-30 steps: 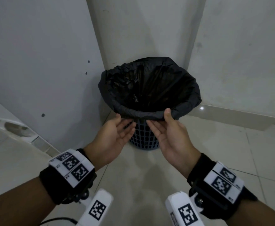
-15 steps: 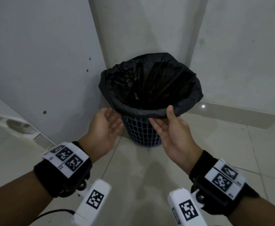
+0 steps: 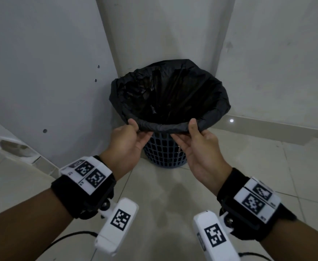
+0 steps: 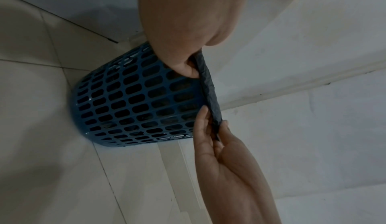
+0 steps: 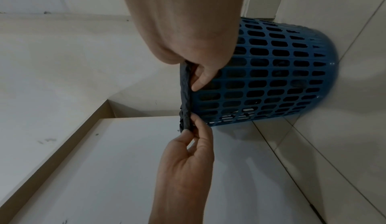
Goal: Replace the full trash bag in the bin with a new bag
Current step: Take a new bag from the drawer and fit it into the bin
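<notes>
A blue perforated plastic bin (image 3: 164, 153) stands on the floor in a wall corner. A black trash bag (image 3: 169, 95) lines it, its edge rolled over the rim. My left hand (image 3: 138, 129) pinches the rolled bag edge at the near left, thumb on top and fingers underneath. My right hand (image 3: 185, 131) pinches the same edge at the near right. In the left wrist view the bag edge (image 4: 208, 88) runs taut between both hands beside the bin (image 4: 135, 98). The right wrist view shows the same edge (image 5: 185, 95) and bin (image 5: 271, 79). What lies inside the bag is too dark to tell.
White walls (image 3: 277, 63) close in behind and on both sides of the bin. A low skirting (image 3: 267, 127) runs along the right wall. A white fixture (image 3: 9, 147) sits low at the left. Pale floor tiles (image 3: 163, 194) lie between me and the bin.
My left hand moved from beside the bin to the rim and now pinches the bag edge. My right hand closed its thumb and fingers on the edge.
</notes>
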{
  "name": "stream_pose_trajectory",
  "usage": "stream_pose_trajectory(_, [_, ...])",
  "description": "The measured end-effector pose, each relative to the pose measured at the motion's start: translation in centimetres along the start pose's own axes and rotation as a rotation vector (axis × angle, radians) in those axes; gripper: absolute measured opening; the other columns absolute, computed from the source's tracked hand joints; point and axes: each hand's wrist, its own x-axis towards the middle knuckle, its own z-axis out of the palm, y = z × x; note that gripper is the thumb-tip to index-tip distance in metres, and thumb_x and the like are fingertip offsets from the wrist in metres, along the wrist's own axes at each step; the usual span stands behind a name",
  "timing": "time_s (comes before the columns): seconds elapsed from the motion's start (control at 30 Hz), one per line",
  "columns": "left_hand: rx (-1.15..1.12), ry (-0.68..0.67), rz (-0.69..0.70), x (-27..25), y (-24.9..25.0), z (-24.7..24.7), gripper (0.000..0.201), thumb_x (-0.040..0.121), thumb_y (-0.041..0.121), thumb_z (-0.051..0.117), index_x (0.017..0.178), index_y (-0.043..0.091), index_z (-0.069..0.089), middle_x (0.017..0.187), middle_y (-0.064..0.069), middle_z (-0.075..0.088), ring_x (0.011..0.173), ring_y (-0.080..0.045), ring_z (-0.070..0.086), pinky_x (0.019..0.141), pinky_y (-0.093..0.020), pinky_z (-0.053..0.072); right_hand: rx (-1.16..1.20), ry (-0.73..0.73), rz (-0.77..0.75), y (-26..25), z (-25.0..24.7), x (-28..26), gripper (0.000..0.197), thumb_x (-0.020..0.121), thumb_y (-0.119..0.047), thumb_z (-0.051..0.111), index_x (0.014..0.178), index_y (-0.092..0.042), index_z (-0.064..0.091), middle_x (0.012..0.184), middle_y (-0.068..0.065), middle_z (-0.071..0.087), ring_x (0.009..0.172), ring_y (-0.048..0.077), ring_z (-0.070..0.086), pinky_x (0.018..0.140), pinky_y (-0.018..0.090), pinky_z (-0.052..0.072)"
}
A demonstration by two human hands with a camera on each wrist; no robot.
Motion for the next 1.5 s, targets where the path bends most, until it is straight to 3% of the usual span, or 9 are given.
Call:
stream_pose_trajectory(0.3, [-0.04, -0.049, -0.007, -0.4, -0.9, -0.1, 0.03, 0.106, 0.013, 0.044, 0.132, 0.003, 0.055, 0.122, -0.015, 0.067, 0.1, -0.021, 0.069, 0.075, -0.03, 0.062, 0.038, 0.125, 0.284, 1.8, 0.0, -1.4, 0.057, 0.089, -0.056, 0.062, 0.108, -0.003, 0.061, 0.102, 0.01, 0.066, 0.103, 0.023, 0.067, 0.093, 0.036, 0.056])
stream_pose_trajectory(0.47, [0.025, -0.075, 0.003, -0.9, -1.2, -0.3, 0.033, 0.106, 0.015, 0.044, 0.133, -0.002, 0.056, 0.121, -0.018, 0.069, 0.105, -0.023, 0.07, 0.082, -0.026, 0.061, 0.029, -0.035, 0.271, 2.0, 1.3, -1.1, 0.05, 0.091, -0.043, 0.066, 0.117, 0.0, 0.066, 0.109, 0.015, 0.075, 0.103, 0.02, 0.073, 0.093, 0.029, 0.058])
stream_pose_trajectory(0.67, [0.102, -0.142, -0.013, -1.4, -1.4, -0.4, 0.031, 0.107, 0.019, 0.045, 0.131, 0.004, 0.059, 0.119, -0.01, 0.072, 0.103, -0.016, 0.072, 0.085, -0.023, 0.059, 0.036, 0.008, 0.176, 1.9, 1.8, -0.4, 0.033, 0.098, -0.02, 0.061, 0.121, 0.004, 0.065, 0.111, 0.017, 0.074, 0.104, 0.022, 0.072, 0.094, 0.031, 0.057])
stream_pose_trajectory(0.8, [0.185, -0.227, -0.113, -1.8, -1.3, -0.9, 0.035, 0.101, 0.035, 0.055, 0.127, 0.014, 0.064, 0.118, -0.004, 0.074, 0.108, -0.016, 0.071, 0.101, -0.032, 0.052, 0.096, 0.067, 0.071, 0.3, 1.4, 0.8, 0.028, 0.099, -0.018, 0.06, 0.118, 0.002, 0.065, 0.111, 0.017, 0.074, 0.096, 0.021, 0.074, 0.087, 0.028, 0.06])
stream_pose_trajectory(0.97, [0.094, -0.094, -0.092, -1.2, -0.9, -1.9, 0.042, 0.098, 0.042, 0.056, 0.131, 0.016, 0.058, 0.118, -0.004, 0.072, 0.105, -0.019, 0.071, 0.096, -0.033, 0.054, 0.118, 0.108, 0.046, -1.4, 0.0, 1.9, 0.019, 0.098, -0.021, 0.061, 0.105, -0.004, 0.066, 0.102, 0.013, 0.076, 0.088, 0.017, 0.076, 0.076, 0.026, 0.062])
stream_pose_trajectory(1.1, [0.067, -0.095, -0.012, -0.3, 0.2, -1.0, 0.042, 0.099, 0.04, 0.057, 0.133, 0.015, 0.056, 0.12, -0.005, 0.069, 0.107, -0.015, 0.068, 0.096, -0.028, 0.054, 0.096, 0.102, 0.043, -1.7, -0.6, 2.1, 0.02, 0.097, -0.022, 0.062, 0.106, -0.004, 0.066, 0.103, 0.012, 0.076, 0.09, 0.017, 0.075, 0.08, 0.027, 0.061])
stream_pose_trajectory(1.23, [0.089, -0.097, 0.003, 0.4, -0.1, -0.9, 0.046, 0.098, 0.038, 0.059, 0.136, 0.013, 0.057, 0.123, -0.005, 0.07, 0.101, -0.012, 0.071, 0.082, -0.023, 0.059, 0.069, 0.071, 0.045, -1.6, -0.7, 2.0, 0.024, 0.098, -0.025, 0.06, 0.109, -0.005, 0.067, 0.107, 0.011, 0.076, 0.095, 0.017, 0.075, 0.082, 0.027, 0.061])
stream_pose_trajectory(1.4, [0.133, -0.041, -0.005, 1.4, -0.6, -1.3, 0.019, 0.102, 0.021, 0.056, 0.116, 0.011, 0.065, 0.09, 0.001, 0.069, 0.073, -0.005, 0.068, 0.066, -0.019, 0.058, 0.068, 0.064, 0.041, -1.6, -0.8, 2.1, 0.03, 0.099, -0.027, 0.059, 0.116, -0.003, 0.065, 0.111, 0.012, 0.075, 0.101, 0.019, 0.073, 0.083, 0.027, 0.061])
stream_pose_trajectory(1.5, [0.212, 0.011, -0.017, 1.5, -1.1, -1.4, 0.015, 0.102, 0.012, 0.054, 0.114, 0.014, 0.063, 0.089, 0.001, 0.068, 0.072, -0.007, 0.066, 0.063, -0.019, 0.057, 0.072, 0.077, 0.04, -1.6, -1.0, 2.1, 0.031, 0.098, -0.027, 0.059, 0.116, -0.002, 0.064, 0.111, 0.013, 0.075, 0.1, 0.02, 0.074, 0.081, 0.026, 0.061])
